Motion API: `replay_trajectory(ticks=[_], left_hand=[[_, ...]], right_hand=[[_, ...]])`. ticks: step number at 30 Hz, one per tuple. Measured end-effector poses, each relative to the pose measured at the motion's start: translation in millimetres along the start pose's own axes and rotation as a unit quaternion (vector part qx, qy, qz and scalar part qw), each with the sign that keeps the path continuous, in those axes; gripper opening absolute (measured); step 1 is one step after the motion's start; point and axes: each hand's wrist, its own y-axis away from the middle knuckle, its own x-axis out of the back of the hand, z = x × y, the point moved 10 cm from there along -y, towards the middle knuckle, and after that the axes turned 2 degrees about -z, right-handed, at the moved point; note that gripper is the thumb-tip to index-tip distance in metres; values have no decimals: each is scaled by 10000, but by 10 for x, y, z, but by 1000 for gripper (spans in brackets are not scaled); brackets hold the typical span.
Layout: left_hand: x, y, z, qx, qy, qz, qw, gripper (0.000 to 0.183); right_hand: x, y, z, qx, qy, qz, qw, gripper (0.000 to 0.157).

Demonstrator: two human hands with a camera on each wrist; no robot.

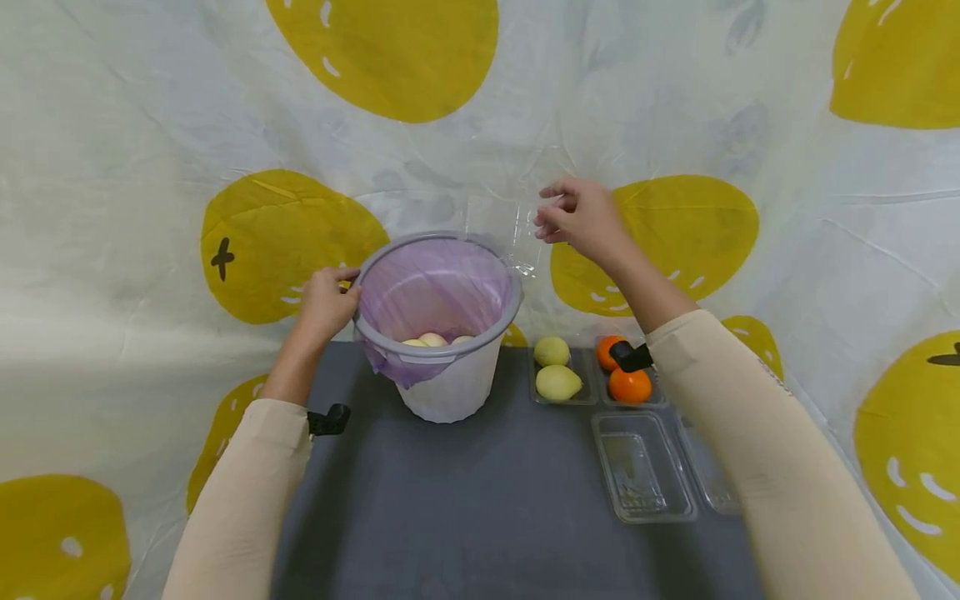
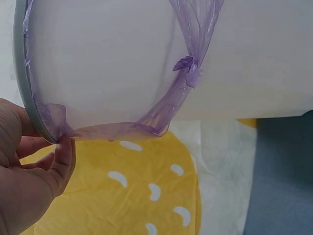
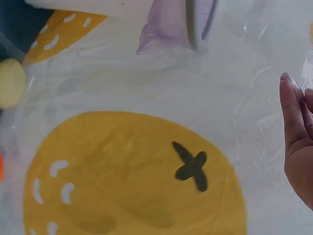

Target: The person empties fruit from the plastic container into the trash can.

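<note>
At the bin's left side, my left hand point(image 1: 327, 304) grips the grey rim of a white bin point(image 1: 450, 392), thumb and fingers on either side of it. A purple trash bag point(image 1: 435, 283) lines the bin, folded over the rim and knotted outside in the left wrist view. Several pale yellow round things point(image 1: 432, 339) lie inside, partly hidden by the rim. Up beyond the bin's right rim, my right hand point(image 1: 585, 221) pinches a clear plastic container point(image 1: 523, 269), which is hard to make out against the backdrop. The right wrist view shows only part of that hand point(image 3: 299, 132).
Right of the bin, one clear tray holds two yellow-green fruits point(image 1: 558, 382), another holds orange fruits point(image 1: 630, 386). Nearer on the grey table point(image 1: 450, 517) stand a clear container point(image 1: 645, 467) and another point(image 1: 708, 467) partly behind my right sleeve. A lemon-print cloth point(image 1: 465, 150) hangs behind.
</note>
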Motion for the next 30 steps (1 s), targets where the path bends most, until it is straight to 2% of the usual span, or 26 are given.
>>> replay_trajectory(ticks=[3,6,12,20,24,30], left_hand=[[2,12,-10,35,24,-32,10000,42],[24,23,-13,43,12,-11,10000,42],[40,39,-30,94,33,-49,9999,42],[48,52,-43,47,13,-6,10000,43],[63,56,-36,1,-88,96,9999,42],[74,59,-28,-51,-115,106,9999,41]], right_hand=[[107,160,126,-15,-449,241,9987,40],[190,335,245,-8,-671,411,9969,41],[289,620,509,-185,-628,411,9970,44],[363,952,816,-289,-39,315,9991,39],[294,1135,1037,-437,173,96,9988,41],[162,1421,1394,-740,780,-230,9939,42]])
